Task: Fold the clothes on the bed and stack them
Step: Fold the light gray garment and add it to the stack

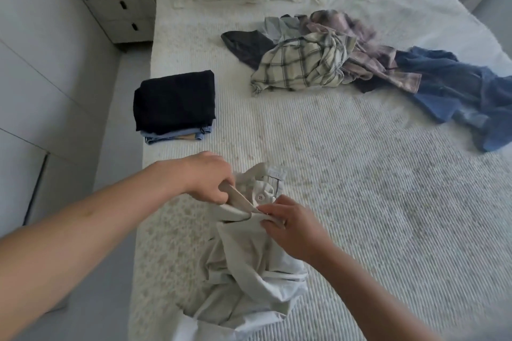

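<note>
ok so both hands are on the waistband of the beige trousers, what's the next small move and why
Probably pull the waistband apart and lay it flat on the bed. The left hand and right hand pinch the beige trousers close together by the button, and the legs lie bunched below, so nothing can be folded yet. The folded stack waits at the left.

A: How is the light?
B: Soft, even daylight, bright on the white bed (346, 174), with faint shadows and no glare.
A: Is it sharp?
B: No. The unfolded clothes pile (346, 55) is blurred, and the wide lens bends the frame edges.
</note>
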